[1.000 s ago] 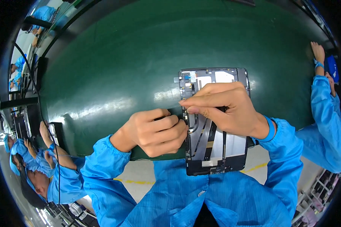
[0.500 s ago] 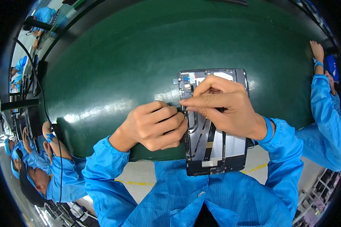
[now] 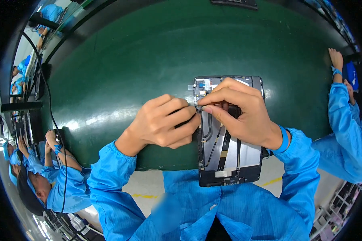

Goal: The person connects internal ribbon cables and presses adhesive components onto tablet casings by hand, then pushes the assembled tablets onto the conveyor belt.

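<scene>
At the near edge of the worktop (image 3: 169,161), right hand (image 3: 249,116) pinches narrowly at tablet (image 3: 250,154); left hand (image 3: 161,122) half-curls; held part unclear. Seemingly delicate edge work, next needing steadiness.

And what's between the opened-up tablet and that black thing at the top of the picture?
In the head view, only green tabletop lies between the opened-up tablet and the black thing.

Left hand (image 3: 163,122) curled, back turned upward, fingers (image 3: 180,117) close beside right hand (image 3: 247,112). Right thumb (image 3: 223,116) and index finger (image 3: 225,95) nearly together; both forearms (image 3: 113,164) angled inward.
</scene>
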`<state>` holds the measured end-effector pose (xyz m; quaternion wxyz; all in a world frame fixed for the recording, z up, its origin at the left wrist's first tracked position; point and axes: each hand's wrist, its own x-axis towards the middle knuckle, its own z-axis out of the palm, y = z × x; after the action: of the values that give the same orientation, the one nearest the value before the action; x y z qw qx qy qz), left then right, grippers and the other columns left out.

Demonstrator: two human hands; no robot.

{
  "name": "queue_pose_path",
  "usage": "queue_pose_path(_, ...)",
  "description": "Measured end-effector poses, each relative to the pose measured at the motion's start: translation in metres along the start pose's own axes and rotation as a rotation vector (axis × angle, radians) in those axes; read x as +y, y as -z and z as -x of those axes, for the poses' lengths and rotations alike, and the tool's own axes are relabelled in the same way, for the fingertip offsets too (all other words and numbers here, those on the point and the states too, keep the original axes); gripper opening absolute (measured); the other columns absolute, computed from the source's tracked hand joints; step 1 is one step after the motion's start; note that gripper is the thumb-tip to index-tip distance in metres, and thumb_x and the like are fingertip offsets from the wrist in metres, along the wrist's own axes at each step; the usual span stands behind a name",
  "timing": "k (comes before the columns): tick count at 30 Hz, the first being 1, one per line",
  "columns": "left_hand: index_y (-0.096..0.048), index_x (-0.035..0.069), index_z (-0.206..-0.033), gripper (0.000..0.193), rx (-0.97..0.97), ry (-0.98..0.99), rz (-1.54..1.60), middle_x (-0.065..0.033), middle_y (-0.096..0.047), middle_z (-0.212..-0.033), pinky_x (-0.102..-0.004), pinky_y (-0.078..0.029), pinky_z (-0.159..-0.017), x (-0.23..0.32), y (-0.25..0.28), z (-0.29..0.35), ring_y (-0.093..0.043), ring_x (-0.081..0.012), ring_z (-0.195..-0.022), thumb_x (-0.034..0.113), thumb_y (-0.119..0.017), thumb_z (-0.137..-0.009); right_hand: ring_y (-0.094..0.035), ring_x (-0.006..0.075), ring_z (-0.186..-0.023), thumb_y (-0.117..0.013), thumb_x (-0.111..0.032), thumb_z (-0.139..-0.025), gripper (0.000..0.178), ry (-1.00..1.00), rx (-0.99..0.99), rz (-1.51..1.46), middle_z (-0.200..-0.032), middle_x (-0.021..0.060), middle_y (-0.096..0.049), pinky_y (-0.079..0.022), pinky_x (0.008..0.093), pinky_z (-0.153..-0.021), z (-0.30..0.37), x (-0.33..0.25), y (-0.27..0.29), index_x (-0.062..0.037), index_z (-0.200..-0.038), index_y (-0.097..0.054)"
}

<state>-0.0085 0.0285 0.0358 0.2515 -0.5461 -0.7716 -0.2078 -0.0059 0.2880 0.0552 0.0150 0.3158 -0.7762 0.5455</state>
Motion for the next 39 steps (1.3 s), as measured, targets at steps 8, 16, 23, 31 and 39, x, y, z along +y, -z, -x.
queue_pose_path(8, -0.083, 0.007, -0.103, 0.040, -0.007, 0.047, 0.009, -0.0072, -0.074, -0.098, -0.0365, -0.056, -0.066, -0.007, 0.001, 0.003, -0.071, -0.0250, -0.085, 0.021, -0.077, -0.066, -0.060, 0.0108, -0.073, -0.080, 0.006, -0.093, 0.022, -0.124, 0.014, 0.092, -0.095, 0.0078, -0.072, -0.048, 0.0259, -0.065, -0.004, -0.005, -0.001, 0.0001, -0.114, -0.082)
queue_pose_path(16, -0.081, 0.002, -0.115, 0.046, -0.017, 0.105, 0.044, -0.0100, -0.075, -0.100, -0.0377, -0.056, -0.066, -0.002, -0.001, 0.006, -0.072, -0.0274, -0.086, 0.017, -0.075, -0.073, -0.060, 0.0129, -0.070, -0.080, 0.004, -0.093, 0.023, -0.134, 0.014, 0.137, -0.094, 0.0078, -0.071, -0.049, 0.0279, -0.063, -0.006, -0.005, 0.000, -0.0015, -0.115, -0.081)
queue_pose_path(23, -0.080, -0.001, -0.119, 0.045, -0.034, 0.120, 0.064, -0.0127, -0.076, -0.103, -0.0396, -0.059, -0.071, 0.004, 0.001, 0.007, -0.073, -0.0299, -0.090, 0.020, -0.072, -0.080, -0.065, 0.0166, -0.072, -0.077, 0.003, -0.096, 0.019, -0.133, -0.011, 0.151, -0.098, 0.0091, -0.071, -0.053, 0.0306, -0.063, -0.005, -0.006, -0.003, -0.0024, -0.115, -0.079)
queue_pose_path(31, -0.080, 0.001, -0.117, 0.045, -0.041, 0.169, 0.095, -0.0090, -0.075, -0.102, -0.0373, -0.056, -0.072, 0.002, 0.004, -0.001, -0.071, -0.0257, -0.089, 0.012, -0.078, -0.073, -0.070, 0.0237, -0.083, -0.075, 0.004, -0.094, 0.023, -0.122, -0.008, 0.088, -0.104, 0.0126, -0.070, -0.056, 0.0336, -0.069, -0.008, -0.007, 0.000, -0.0021, -0.116, -0.078)
queue_pose_path(39, -0.082, 0.010, -0.125, 0.049, -0.026, 0.193, 0.056, -0.0136, -0.071, -0.122, -0.0549, -0.058, -0.102, 0.035, 0.009, -0.005, -0.070, -0.0351, -0.115, 0.028, -0.075, -0.080, -0.065, 0.0342, -0.105, -0.077, -0.007, -0.092, 0.019, 0.051, 0.284, 0.382, -0.110, 0.0144, -0.067, -0.054, 0.0428, -0.090, -0.023, 0.021, 0.042, -0.0045, -0.110, -0.076)
